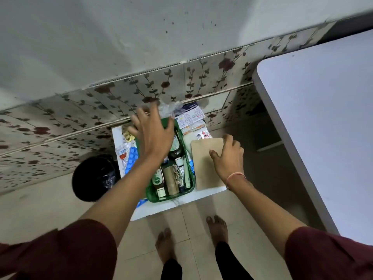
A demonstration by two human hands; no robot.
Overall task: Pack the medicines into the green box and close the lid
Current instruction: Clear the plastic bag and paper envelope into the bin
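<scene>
Nearest me, the green box [150, 194] sits on a small white table [179, 206], its near rim just inside the table's near edge, bottles and tubes inside. Right of the box, my right hand [230, 156] lies with fingers spread on a tan lid [203, 168] that reaches the table's right edge. Left of the box, blue blister packs [131, 158] lie loose. Over the box's far end, my left hand [152, 131] hovers spread open. Beyond the box lie paper leaflets [191, 115].

Glossy green plastic box [151, 194], matt lid [203, 166]
</scene>
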